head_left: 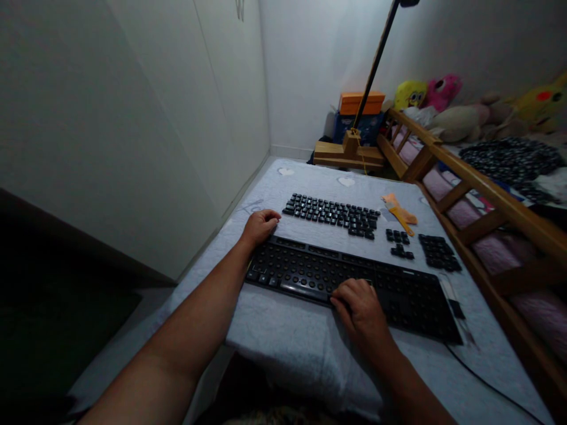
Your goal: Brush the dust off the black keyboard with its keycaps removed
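Observation:
A black keyboard lies across the cloth-covered table, most of its keycaps off and the round key seats bare. Its space bar and a few bottom-left keycaps are in place. My right hand rests on the front edge just right of the space bar, fingers pinched down; whatever is under the fingertips is hidden. Beside the keyboard's far left corner, my left hand lies with fingers curled together, and what they hold, if anything, does not show. Loose keycaps sit in rows behind the keyboard.
Smaller keycap groups and number-pad keycaps lie at the right. A yellow-handled brush rests on an orange cloth. A cable runs off the front right. A wooden bed rail borders the right; a white cabinet the left.

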`<act>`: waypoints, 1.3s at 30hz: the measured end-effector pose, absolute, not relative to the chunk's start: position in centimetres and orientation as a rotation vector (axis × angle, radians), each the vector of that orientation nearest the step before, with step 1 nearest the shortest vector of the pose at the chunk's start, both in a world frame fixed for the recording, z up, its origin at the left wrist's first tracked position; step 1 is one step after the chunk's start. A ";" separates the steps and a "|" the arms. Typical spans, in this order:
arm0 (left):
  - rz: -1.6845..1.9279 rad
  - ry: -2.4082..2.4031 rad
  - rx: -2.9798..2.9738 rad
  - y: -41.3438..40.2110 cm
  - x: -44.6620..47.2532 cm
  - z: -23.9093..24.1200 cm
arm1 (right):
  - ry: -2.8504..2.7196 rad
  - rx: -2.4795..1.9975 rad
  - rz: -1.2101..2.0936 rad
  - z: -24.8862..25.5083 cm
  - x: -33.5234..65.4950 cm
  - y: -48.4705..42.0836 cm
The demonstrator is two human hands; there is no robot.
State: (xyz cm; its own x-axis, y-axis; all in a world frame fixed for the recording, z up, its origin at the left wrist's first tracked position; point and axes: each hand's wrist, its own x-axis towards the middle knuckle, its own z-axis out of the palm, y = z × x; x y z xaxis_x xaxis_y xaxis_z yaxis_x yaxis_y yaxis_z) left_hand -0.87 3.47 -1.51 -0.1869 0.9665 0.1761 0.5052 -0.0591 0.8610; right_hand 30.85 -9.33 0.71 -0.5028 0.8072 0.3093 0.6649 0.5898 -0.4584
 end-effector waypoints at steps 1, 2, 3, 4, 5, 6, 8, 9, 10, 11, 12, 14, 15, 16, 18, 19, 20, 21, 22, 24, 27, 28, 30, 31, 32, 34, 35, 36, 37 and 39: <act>1.186 1.715 1.572 3.5 -0.9 -1.5 | -2.327 -1.176 0.384 0.7 30.8 -9.3; 1.187 1.716 1.574 3.5 -0.9 -1.5 | -2.326 -1.182 0.385 0.7 30.8 -9.4; 1.187 1.716 1.578 3.5 -0.9 -1.6 | -2.325 -1.188 0.386 0.7 30.8 -9.4; 1.186 1.716 1.583 3.5 -0.9 -1.6 | -2.325 -1.194 0.389 0.7 30.7 -9.4; 1.183 1.717 1.587 3.5 -0.9 -1.6 | -2.324 -1.198 0.393 0.7 30.7 -9.4; 1.180 1.718 1.589 3.5 -0.9 -1.6 | -2.324 -1.201 0.397 0.7 30.7 -9.4; 1.178 1.723 1.586 3.5 -0.9 -1.7 | -2.324 -1.204 0.403 0.8 30.7 -9.4; 1.179 1.725 1.584 3.5 -0.9 -1.7 | -2.322 -1.206 0.405 0.8 30.6 -9.4; 1.181 1.725 1.582 3.5 -0.9 -1.7 | -2.320 -1.208 0.408 0.8 30.6 -9.4; 1.182 1.723 1.583 3.5 -0.9 -1.7 | -2.317 -1.210 0.410 0.9 30.6 -9.5; 1.184 1.721 1.583 3.5 -0.9 -1.6 | -2.313 -1.212 0.414 0.9 30.6 -9.5; 1.186 1.720 1.580 3.4 -0.8 -1.6 | -2.309 -1.213 0.422 0.9 30.6 -9.5; 1.185 1.722 1.576 3.4 -0.8 -1.5 | -2.307 -1.211 0.422 0.9 30.6 -9.5; 1.183 1.725 1.572 3.4 -0.8 -1.5 | -2.306 -1.209 0.420 0.9 30.6 -9.5; 1.182 1.729 1.569 3.4 -0.8 -1.4 | -2.311 -1.204 0.408 0.8 30.6 -9.5; 1.183 1.730 1.571 3.3 -0.8 -1.3 | -2.317 -1.201 0.401 0.8 30.6 -9.5; 1.185 1.732 1.572 3.3 -0.8 -1.3 | -2.323 -1.200 0.392 0.8 30.6 -9.5; 1.184 1.732 1.571 3.3 -0.8 -1.3 | -2.330 -1.200 0.383 0.7 30.6 -9.5; 1.183 1.733 1.569 3.4 -0.8 -1.3 | -2.336 -1.202 0.374 0.7 30.6 -9.5; 1.176 1.731 1.565 3.4 -0.8 -1.3 | -2.344 -1.205 0.358 0.7 30.6 -9.5; 1.171 1.732 1.566 3.4 -0.9 -1.4 | -2.348 -1.203 0.347 0.7 30.6 -9.5; 1.171 1.734 1.567 3.4 -0.9 -1.5 | -2.345 -1.201 0.347 0.8 30.6 -9.5; 1.173 1.734 1.571 3.5 -0.9 -1.6 | -2.337 -1.204 0.351 0.8 30.5 -9.6; 1.176 1.734 1.570 3.5 -0.9 -1.6 | -2.333 -1.207 0.353 0.8 30.5 -9.6; 1.178 1.733 1.569 3.4 -0.9 -1.6 | -2.331 -1.212 0.356 0.8 30.5 -9.6; 1.181 1.733 1.569 3.4 -0.9 -1.6 | -2.325 -1.223 0.363 0.8 30.5 -9.6; 1.181 1.733 1.569 3.4 -0.9 -1.6 | -2.321 -1.226 0.367 0.9 30.5 -9.6; 1.181 1.734 1.570 3.4 -0.9 -1.5 | -2.316 -1.228 0.371 0.9 30.5 -9.6; 1.181 1.735 1.569 3.4 -0.8 -1.5 | -2.313 -1.228 0.376 0.9 30.5 -9.6; 1.181 1.736 1.564 3.4 -0.8 -1.4 | -2.308 -1.225 0.377 0.9 30.5 -9.6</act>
